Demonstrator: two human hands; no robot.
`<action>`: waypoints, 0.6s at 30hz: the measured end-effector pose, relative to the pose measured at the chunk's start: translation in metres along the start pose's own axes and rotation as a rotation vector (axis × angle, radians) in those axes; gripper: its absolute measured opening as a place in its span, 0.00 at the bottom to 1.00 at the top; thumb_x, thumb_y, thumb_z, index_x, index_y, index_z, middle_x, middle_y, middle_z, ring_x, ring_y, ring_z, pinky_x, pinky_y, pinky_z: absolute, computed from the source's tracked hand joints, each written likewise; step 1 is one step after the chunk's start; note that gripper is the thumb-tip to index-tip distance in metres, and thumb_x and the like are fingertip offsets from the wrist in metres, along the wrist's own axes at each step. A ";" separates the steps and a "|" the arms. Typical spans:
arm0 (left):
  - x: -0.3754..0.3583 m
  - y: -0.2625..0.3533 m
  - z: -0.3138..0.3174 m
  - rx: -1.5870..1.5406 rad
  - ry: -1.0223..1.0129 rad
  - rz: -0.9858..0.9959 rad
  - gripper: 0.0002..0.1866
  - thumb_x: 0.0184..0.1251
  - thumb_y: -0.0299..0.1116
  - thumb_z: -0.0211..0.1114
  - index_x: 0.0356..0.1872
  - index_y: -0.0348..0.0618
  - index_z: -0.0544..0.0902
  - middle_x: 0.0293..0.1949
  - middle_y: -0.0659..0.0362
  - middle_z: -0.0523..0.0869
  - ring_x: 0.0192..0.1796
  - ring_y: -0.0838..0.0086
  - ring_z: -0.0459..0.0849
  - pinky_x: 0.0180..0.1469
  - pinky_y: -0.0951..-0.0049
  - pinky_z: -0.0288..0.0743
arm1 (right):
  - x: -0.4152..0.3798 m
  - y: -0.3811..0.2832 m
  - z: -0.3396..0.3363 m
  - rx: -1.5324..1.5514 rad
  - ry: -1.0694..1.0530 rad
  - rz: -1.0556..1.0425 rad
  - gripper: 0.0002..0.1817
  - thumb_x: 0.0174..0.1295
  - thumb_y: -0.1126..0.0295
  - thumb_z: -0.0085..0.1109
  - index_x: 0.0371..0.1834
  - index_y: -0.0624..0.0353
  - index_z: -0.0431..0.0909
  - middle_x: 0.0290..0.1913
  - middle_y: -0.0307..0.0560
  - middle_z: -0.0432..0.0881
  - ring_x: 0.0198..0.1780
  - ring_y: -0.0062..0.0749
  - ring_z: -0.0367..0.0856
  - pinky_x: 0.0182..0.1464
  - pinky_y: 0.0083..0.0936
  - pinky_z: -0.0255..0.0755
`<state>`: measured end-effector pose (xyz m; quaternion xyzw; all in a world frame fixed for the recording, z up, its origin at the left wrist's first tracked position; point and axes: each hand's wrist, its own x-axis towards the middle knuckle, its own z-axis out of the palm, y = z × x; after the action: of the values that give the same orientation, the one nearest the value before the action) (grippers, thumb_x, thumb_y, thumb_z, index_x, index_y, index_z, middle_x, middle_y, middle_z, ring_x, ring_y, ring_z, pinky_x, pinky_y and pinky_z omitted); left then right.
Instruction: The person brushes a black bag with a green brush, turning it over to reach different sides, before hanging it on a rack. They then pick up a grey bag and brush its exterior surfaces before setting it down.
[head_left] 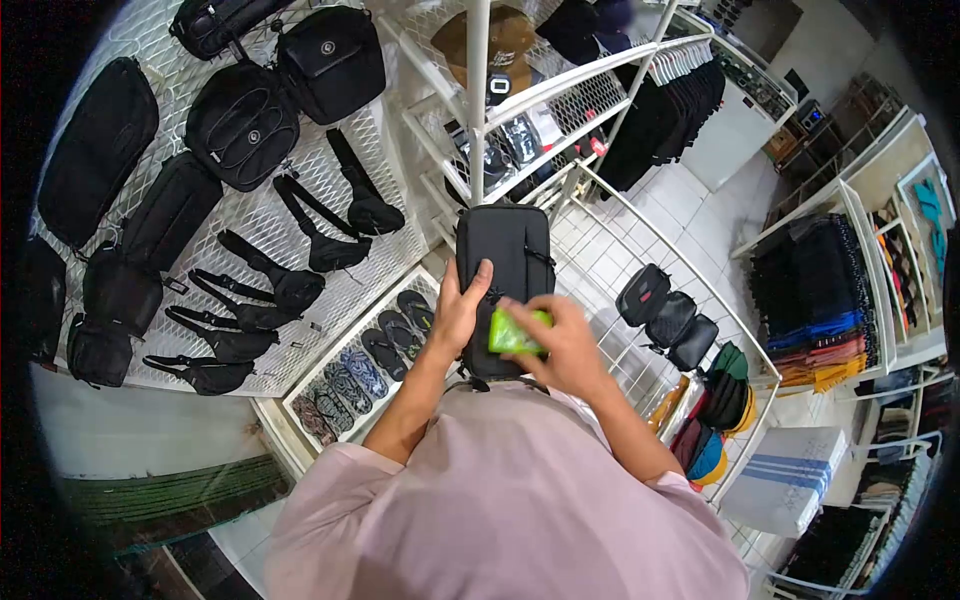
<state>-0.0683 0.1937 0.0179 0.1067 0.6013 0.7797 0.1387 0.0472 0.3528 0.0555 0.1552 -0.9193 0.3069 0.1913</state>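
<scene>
A black rectangular bag [506, 240] with a zip pocket is held upright in front of my chest. My left hand [463, 305] grips its left edge, the thumb lying over the front. Against the lower front of the bag, my right hand [563, 340] holds a bright green item [517, 332], partly covered by the fingers and slightly blurred. The item looks like a small cloth or pad; its exact kind is unclear.
Black bags [240, 125] hang on the mesh wall at left. Sandals [382, 352] lie on a white shelf below. A wire rack [625, 205] at right bears small black pouches [670, 318] and caps [730, 392]. A metal post [478, 110] stands just beyond the bag.
</scene>
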 end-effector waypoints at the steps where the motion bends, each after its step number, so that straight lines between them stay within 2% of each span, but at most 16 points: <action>1: -0.002 0.000 0.005 0.001 -0.001 -0.002 0.28 0.78 0.52 0.65 0.62 0.36 0.76 0.55 0.54 0.83 0.56 0.72 0.80 0.62 0.70 0.74 | 0.000 0.012 -0.003 -0.028 0.098 0.089 0.41 0.47 0.64 0.81 0.71 0.46 0.79 0.49 0.54 0.80 0.50 0.49 0.79 0.55 0.43 0.72; 3: -0.006 -0.001 0.014 0.041 0.011 0.029 0.29 0.78 0.51 0.65 0.63 0.35 0.76 0.56 0.52 0.83 0.57 0.71 0.80 0.62 0.71 0.73 | -0.002 0.024 -0.002 -0.033 0.271 0.226 0.42 0.47 0.63 0.82 0.71 0.46 0.79 0.49 0.55 0.80 0.49 0.50 0.79 0.54 0.42 0.73; 4: -0.008 -0.002 0.017 0.044 0.012 0.031 0.29 0.78 0.51 0.65 0.63 0.35 0.76 0.56 0.52 0.83 0.57 0.71 0.80 0.62 0.71 0.73 | -0.005 0.019 -0.002 -0.030 0.273 0.224 0.42 0.47 0.63 0.82 0.71 0.46 0.79 0.49 0.55 0.80 0.49 0.50 0.79 0.54 0.42 0.73; 6: -0.010 -0.004 0.022 0.006 0.019 0.049 0.30 0.78 0.51 0.65 0.65 0.34 0.74 0.57 0.52 0.83 0.58 0.71 0.80 0.63 0.71 0.73 | -0.018 -0.002 -0.004 -0.061 0.080 0.080 0.42 0.46 0.63 0.83 0.71 0.46 0.79 0.50 0.54 0.80 0.49 0.49 0.79 0.54 0.41 0.73; 8: -0.011 -0.003 0.016 0.009 0.023 -0.039 0.31 0.79 0.50 0.65 0.67 0.33 0.73 0.58 0.52 0.83 0.58 0.70 0.81 0.63 0.69 0.74 | -0.031 -0.015 -0.008 0.116 -0.120 -0.018 0.40 0.49 0.61 0.80 0.71 0.46 0.79 0.50 0.51 0.79 0.52 0.48 0.78 0.55 0.40 0.71; 10: -0.016 0.000 0.018 -0.064 0.035 -0.003 0.30 0.79 0.49 0.64 0.68 0.34 0.73 0.60 0.51 0.82 0.58 0.68 0.81 0.64 0.69 0.74 | -0.032 -0.005 -0.012 0.038 -0.055 0.006 0.41 0.47 0.64 0.82 0.70 0.48 0.80 0.48 0.53 0.80 0.49 0.49 0.79 0.54 0.40 0.74; 12: -0.023 0.001 0.017 0.007 0.028 -0.007 0.30 0.79 0.49 0.64 0.68 0.34 0.73 0.61 0.51 0.82 0.59 0.68 0.81 0.64 0.68 0.74 | -0.032 0.019 -0.009 -0.004 0.147 0.169 0.39 0.52 0.62 0.80 0.71 0.49 0.78 0.48 0.53 0.79 0.49 0.51 0.79 0.52 0.42 0.73; 14: -0.027 0.002 0.016 0.082 0.016 -0.002 0.30 0.79 0.49 0.64 0.69 0.34 0.72 0.61 0.51 0.82 0.60 0.68 0.81 0.65 0.68 0.74 | -0.029 0.012 -0.008 -0.007 0.344 0.349 0.41 0.50 0.63 0.81 0.71 0.52 0.78 0.47 0.56 0.79 0.48 0.52 0.80 0.52 0.42 0.74; 17: -0.034 0.006 0.024 0.074 -0.016 0.092 0.30 0.79 0.48 0.65 0.68 0.35 0.73 0.61 0.51 0.83 0.61 0.67 0.81 0.66 0.68 0.73 | -0.031 -0.019 -0.015 0.041 0.338 0.350 0.41 0.49 0.63 0.82 0.72 0.51 0.78 0.48 0.55 0.79 0.48 0.50 0.80 0.53 0.41 0.74; 18: -0.036 0.010 0.024 0.079 -0.032 0.077 0.30 0.79 0.48 0.65 0.68 0.35 0.73 0.61 0.51 0.83 0.61 0.67 0.81 0.66 0.68 0.73 | -0.030 -0.025 -0.019 -0.006 0.352 0.273 0.42 0.48 0.66 0.82 0.72 0.52 0.78 0.48 0.54 0.78 0.48 0.47 0.80 0.51 0.38 0.75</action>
<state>-0.0272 0.2010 0.0342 0.1474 0.6247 0.7584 0.1138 0.0885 0.3508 0.0684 -0.0273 -0.8851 0.3495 0.3061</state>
